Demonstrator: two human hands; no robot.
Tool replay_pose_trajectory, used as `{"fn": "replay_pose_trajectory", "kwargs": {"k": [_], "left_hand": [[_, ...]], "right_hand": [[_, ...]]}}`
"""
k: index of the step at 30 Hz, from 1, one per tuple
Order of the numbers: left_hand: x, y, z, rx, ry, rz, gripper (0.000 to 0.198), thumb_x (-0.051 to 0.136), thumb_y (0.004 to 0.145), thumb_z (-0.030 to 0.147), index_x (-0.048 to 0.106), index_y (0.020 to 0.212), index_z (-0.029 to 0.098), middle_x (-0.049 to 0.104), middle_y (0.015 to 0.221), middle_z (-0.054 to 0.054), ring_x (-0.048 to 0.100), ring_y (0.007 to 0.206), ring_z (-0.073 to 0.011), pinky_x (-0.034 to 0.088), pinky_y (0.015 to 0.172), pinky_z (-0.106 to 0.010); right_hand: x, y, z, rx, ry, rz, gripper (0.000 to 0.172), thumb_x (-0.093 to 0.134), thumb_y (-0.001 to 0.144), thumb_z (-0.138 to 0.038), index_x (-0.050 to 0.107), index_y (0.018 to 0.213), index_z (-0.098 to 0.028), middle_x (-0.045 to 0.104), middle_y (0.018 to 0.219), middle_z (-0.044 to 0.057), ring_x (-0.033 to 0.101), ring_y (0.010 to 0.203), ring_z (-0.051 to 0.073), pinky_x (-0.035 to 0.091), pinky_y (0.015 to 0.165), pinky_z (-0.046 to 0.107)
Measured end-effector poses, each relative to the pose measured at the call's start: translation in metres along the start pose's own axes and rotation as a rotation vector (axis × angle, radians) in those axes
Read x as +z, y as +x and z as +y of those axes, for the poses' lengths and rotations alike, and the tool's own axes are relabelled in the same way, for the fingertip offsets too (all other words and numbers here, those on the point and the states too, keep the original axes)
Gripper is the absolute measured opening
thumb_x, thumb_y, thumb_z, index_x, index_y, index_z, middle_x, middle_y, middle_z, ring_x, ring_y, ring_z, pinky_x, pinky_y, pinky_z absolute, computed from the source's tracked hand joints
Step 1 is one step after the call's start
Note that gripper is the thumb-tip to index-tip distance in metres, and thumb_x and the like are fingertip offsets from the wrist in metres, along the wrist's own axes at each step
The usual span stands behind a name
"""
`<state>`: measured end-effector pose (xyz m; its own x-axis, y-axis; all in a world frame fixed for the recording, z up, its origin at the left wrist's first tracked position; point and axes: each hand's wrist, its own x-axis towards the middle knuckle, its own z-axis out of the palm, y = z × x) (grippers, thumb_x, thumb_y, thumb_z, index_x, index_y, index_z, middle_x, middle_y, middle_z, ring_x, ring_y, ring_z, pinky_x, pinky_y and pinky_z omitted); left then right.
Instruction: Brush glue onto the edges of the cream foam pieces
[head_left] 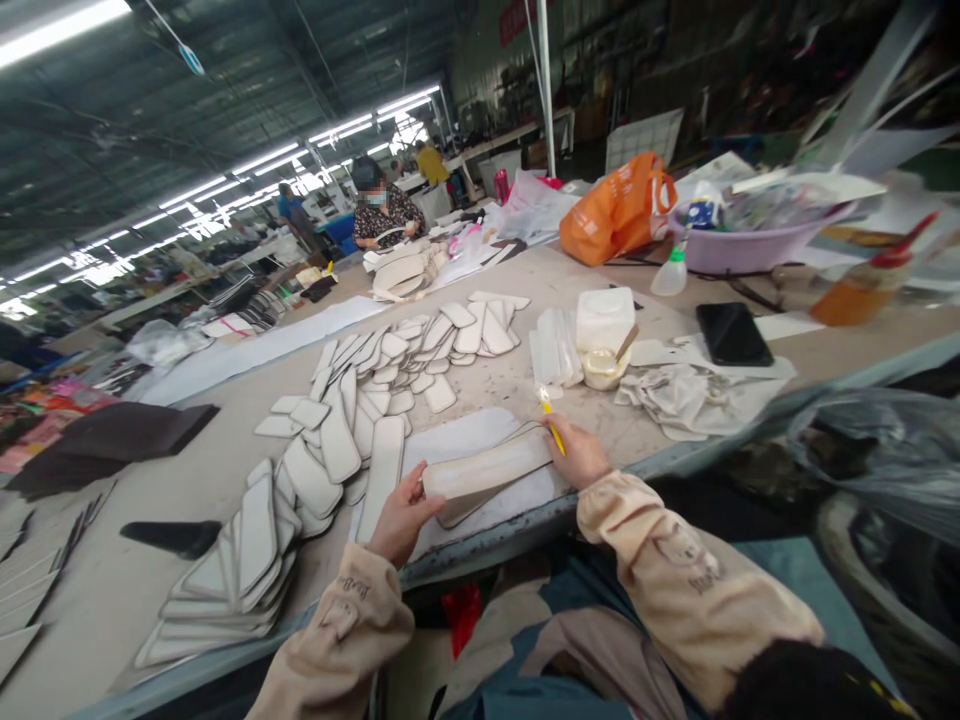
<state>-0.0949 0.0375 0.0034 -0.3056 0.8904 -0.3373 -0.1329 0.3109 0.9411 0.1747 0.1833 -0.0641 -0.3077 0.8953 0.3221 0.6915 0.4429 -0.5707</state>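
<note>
My left hand [405, 515] pinches the left end of a long off-white strip [487, 464] with rounded corners. At the strip's other end, my right hand [577, 452] grips the edge and also holds a slim yellow-handled tool [555, 428], whose pale, shiny tip points up and away; its kind is unclear. The strip is raised and tilted above a white sheet [465, 432] at the table's edge, with a darker underside showing. Left of it lies another long pale panel [382, 470]. Beyond my left hand spreads a loose pile of similar pale panels [341, 440].
Right of the pile stand a white plastic container [604, 318] and a small tub [602, 368] with a stick in it. Crumpled cloth [675, 395], a phone [733, 334] and an orange bag [615, 210] lie farther right. A co-worker [384, 210] sits across the table.
</note>
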Motion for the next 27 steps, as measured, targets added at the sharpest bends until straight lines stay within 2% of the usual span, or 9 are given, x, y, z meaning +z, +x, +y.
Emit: {"fn": "replay_pose_trajectory", "kwargs": {"k": [5,9,12,14,16,19,22,24,27], "left_hand": [[-0.007,0.003,0.000,-0.126,-0.083,0.042,0.044,0.075,0.070,0.018,0.066,0.113,0.016,0.068,0.117,-0.008,0.067,0.093,-0.0149,0.056,0.071,-0.019],[-0.006,0.004,-0.001,-0.171,-0.094,0.133,0.037,0.071,0.072,0.008,0.066,0.108,0.015,0.071,0.103,-0.007,0.068,0.081,-0.0112,0.056,0.066,-0.017],[-0.006,0.002,-0.008,-0.197,-0.026,0.171,0.040,0.065,0.078,0.009,0.058,0.117,0.014,0.072,0.097,-0.007,0.069,0.080,-0.0117,0.056,0.070,-0.019],[-0.011,0.000,-0.011,-0.222,0.181,0.189,0.047,0.063,0.083,0.020,0.049,0.127,0.011,0.072,0.086,-0.007,0.070,0.072,-0.0150,0.056,0.067,-0.024],[-0.020,0.000,-0.008,-0.181,0.545,0.195,0.057,0.059,0.086,0.035,0.044,0.133,0.007,0.068,0.068,-0.003,0.068,0.060,-0.0184,0.053,0.060,-0.029],[-0.023,0.007,0.015,0.053,1.067,0.161,0.057,0.052,0.086,0.048,0.053,0.127,0.009,0.064,0.058,0.000,0.066,0.059,-0.0206,0.048,0.062,-0.031],[0.006,0.029,0.051,0.323,1.216,0.062,0.045,0.055,0.083,0.048,0.065,0.114,0.016,0.071,0.075,-0.003,0.067,0.074,-0.0207,0.048,0.073,-0.031],[0.046,0.053,0.072,0.440,1.124,-0.059,0.038,0.062,0.079,0.044,0.070,0.105,0.018,0.074,0.090,-0.006,0.067,0.083,-0.0208,0.048,0.079,-0.030],[0.116,0.098,0.092,0.445,0.890,-0.206,0.026,0.073,0.071,0.032,0.074,0.091,0.017,0.074,0.094,-0.008,0.066,0.090,-0.0230,0.048,0.084,-0.031]], "right_hand": [[0.000,0.001,0.000,-0.018,-0.010,-0.003,0.027,0.050,0.089,-0.020,0.058,0.115,-0.022,0.072,0.090,0.006,0.069,0.079,0.020,0.052,0.071,0.028],[0.003,0.001,0.002,-0.035,-0.002,0.019,0.029,0.050,0.089,-0.019,0.055,0.117,-0.020,0.072,0.091,0.007,0.069,0.079,0.021,0.053,0.071,0.029],[0.002,0.001,0.000,-0.086,0.005,0.041,0.027,0.049,0.089,-0.018,0.056,0.115,-0.019,0.071,0.094,0.008,0.069,0.083,0.021,0.054,0.074,0.031],[-0.002,0.001,-0.005,-0.139,0.010,0.058,0.024,0.050,0.089,-0.018,0.057,0.112,-0.020,0.071,0.100,0.008,0.068,0.091,0.021,0.054,0.081,0.031],[-0.010,0.002,-0.011,-0.187,0.031,0.090,0.021,0.050,0.090,-0.020,0.058,0.110,-0.022,0.070,0.102,0.006,0.067,0.096,0.020,0.053,0.084,0.030],[-0.029,0.005,-0.019,-0.263,0.132,0.213,0.019,0.051,0.092,-0.022,0.057,0.110,-0.024,0.070,0.099,0.005,0.067,0.095,0.019,0.054,0.084,0.031],[-0.054,0.009,-0.022,-0.299,0.236,0.392,0.021,0.055,0.090,-0.020,0.057,0.111,-0.024,0.070,0.101,0.005,0.067,0.094,0.019,0.054,0.083,0.032],[-0.071,0.012,-0.021,-0.260,0.281,0.508,0.023,0.058,0.089,-0.019,0.057,0.111,-0.024,0.070,0.103,0.005,0.068,0.094,0.018,0.054,0.083,0.032],[-0.095,0.016,-0.019,-0.169,0.354,0.641,0.024,0.060,0.088,-0.019,0.056,0.111,-0.023,0.071,0.104,0.006,0.068,0.095,0.019,0.054,0.084,0.032]]}}
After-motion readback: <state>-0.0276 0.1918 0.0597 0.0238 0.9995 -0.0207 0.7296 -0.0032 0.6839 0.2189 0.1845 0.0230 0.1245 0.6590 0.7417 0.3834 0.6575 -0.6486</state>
